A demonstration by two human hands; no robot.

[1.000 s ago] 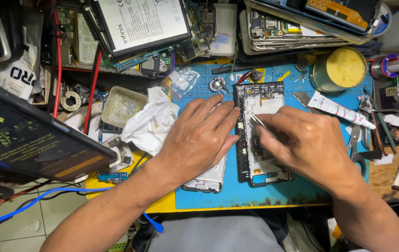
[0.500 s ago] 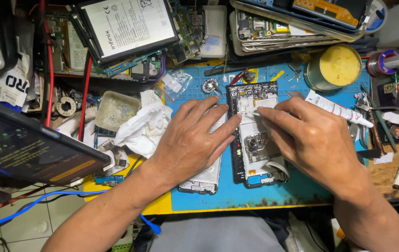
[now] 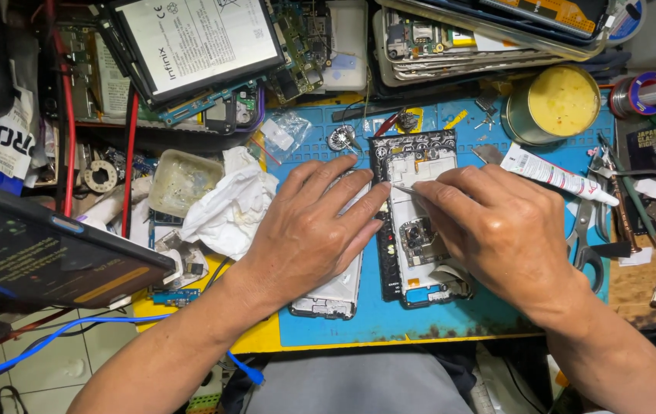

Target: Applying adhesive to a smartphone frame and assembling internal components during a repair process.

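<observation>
An opened black phone frame [image 3: 412, 230] lies on the blue work mat [image 3: 489, 314], its inner parts showing. My right hand [image 3: 496, 230] rests over its right side and pinches thin metal tweezers [image 3: 403, 187], whose tip sits at the frame's upper left. My left hand [image 3: 309, 230] lies flat on a white phone back cover [image 3: 334, 295] beside the frame, and its fingertips touch the frame's left edge.
A crumpled white tissue [image 3: 228, 203] and a small plastic tray [image 3: 182, 180] lie to the left. A white glue tube [image 3: 554, 172], scissors [image 3: 585, 245] and a yellow-filled tin [image 3: 554, 103] sit to the right. Opened phones [image 3: 197, 46] crowd the back. A dark tablet [image 3: 29, 253] is at left.
My right hand has slid up the frame with the tweezers, uncovering the camera area. The left hand stays pressed on the white cover. The view has shifted slightly.
</observation>
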